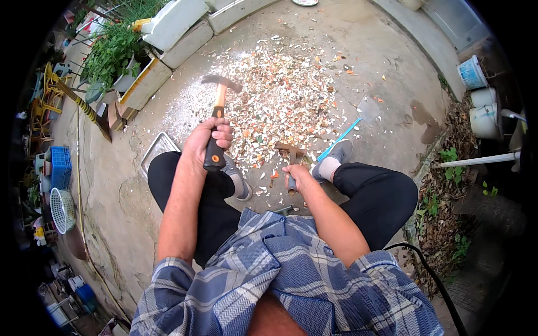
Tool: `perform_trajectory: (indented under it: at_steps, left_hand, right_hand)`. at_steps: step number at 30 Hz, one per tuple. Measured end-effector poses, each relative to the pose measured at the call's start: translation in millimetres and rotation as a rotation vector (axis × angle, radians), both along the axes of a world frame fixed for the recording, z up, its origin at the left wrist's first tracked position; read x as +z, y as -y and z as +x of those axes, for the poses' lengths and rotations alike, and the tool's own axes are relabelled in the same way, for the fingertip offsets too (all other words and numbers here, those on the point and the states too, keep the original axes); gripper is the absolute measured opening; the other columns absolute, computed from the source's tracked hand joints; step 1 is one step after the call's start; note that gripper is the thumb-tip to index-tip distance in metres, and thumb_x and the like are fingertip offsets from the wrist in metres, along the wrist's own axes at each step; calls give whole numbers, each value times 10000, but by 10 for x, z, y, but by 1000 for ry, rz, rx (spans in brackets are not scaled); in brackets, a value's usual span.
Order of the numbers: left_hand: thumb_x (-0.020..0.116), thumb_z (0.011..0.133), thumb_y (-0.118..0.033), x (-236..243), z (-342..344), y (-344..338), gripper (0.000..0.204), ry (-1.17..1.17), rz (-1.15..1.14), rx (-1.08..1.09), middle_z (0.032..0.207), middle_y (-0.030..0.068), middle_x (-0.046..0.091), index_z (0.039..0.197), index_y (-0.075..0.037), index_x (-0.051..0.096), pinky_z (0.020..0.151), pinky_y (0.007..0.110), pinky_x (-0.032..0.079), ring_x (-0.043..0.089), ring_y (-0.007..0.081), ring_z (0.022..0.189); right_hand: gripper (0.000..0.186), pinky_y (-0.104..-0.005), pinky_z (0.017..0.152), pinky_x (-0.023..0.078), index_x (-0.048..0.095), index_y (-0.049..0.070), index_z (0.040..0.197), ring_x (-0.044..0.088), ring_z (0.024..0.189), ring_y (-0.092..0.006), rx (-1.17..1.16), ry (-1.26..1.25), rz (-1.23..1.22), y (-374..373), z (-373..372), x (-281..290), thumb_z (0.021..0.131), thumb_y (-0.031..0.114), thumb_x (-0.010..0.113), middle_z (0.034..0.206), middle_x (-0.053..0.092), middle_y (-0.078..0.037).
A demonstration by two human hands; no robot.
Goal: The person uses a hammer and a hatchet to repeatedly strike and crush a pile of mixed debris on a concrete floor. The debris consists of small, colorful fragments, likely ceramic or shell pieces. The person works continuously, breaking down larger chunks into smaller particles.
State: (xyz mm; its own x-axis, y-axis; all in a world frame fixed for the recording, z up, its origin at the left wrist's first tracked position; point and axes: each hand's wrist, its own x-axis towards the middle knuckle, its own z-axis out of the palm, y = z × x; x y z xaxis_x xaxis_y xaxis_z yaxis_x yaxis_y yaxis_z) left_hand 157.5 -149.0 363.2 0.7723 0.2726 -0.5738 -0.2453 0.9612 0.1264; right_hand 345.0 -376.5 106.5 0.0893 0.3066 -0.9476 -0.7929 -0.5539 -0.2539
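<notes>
My left hand (208, 141) is wrapped round the black-and-orange handle of a hammer (219, 96), raised over the fragments with its head up and slightly blurred. Lower down, between my feet, my right hand (300, 176) grips the short handle of a rusty-headed hammer-like tool (290, 149). Its head lies close to the near edge of the scattered fragments. Those broken pieces (280, 95), white with some orange and looking like crushed shell, spread widely over the concrete, with white powder on their left side.
A blue-handled fly swatter (339, 140) lies by my right foot. Beside my left knee is a metal tray (158, 150). White planter boxes (182, 53) with green plants stand far left. Buckets (484, 120) line the right edge, and a white basket (62, 210) sits at left.
</notes>
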Motion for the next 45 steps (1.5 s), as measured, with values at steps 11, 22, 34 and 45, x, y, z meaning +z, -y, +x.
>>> perform_trajectory:
  at_steps: [11, 22, 34, 45]
  left_hand:
    - [503, 1030, -135, -932, -6, 1271, 220, -293, -188, -182, 681, -45, 461, 815, -113, 464, 465, 231, 432, 437, 42, 536]
    - [563, 986, -90, -359, 289, 1382, 158, -519, 452, -297, 681, -42, 444, 881, -113, 448, 410, 244, 380, 402, 50, 498]
    - [562, 1007, -113, -859, 59, 1120, 168, -301, -223, -54, 702, -54, 442, 883, -114, 449, 452, 243, 418, 452, 45, 526]
    - [569, 998, -90, -960, 197, 1125, 129, -264, -355, -34, 728, -34, 423, 990, -105, 441, 458, 246, 411, 436, 50, 538]
  right_hand:
    - [178, -471, 516, 502, 662, -18, 932, 622, 615, -234, 72, 288, -107, 102, -172, 867, 846, 69, 790, 847, 646, -96]
    - [85, -415, 494, 509, 638, 54, 977, 586, 584, -208, -48, 78, -15, 111, -12, -554, 950, 121, 682, 803, 620, -62]
    - [82, -339, 401, 422, 617, 46, 935, 500, 444, -188, -12, 20, -136, -328, -115, 41, 962, 123, 626, 633, 530, -53]
    - [188, -288, 457, 372, 550, 94, 920, 483, 548, -106, -217, -89, 568, -926, 1081, 836, 973, 209, 690, 673, 515, -1]
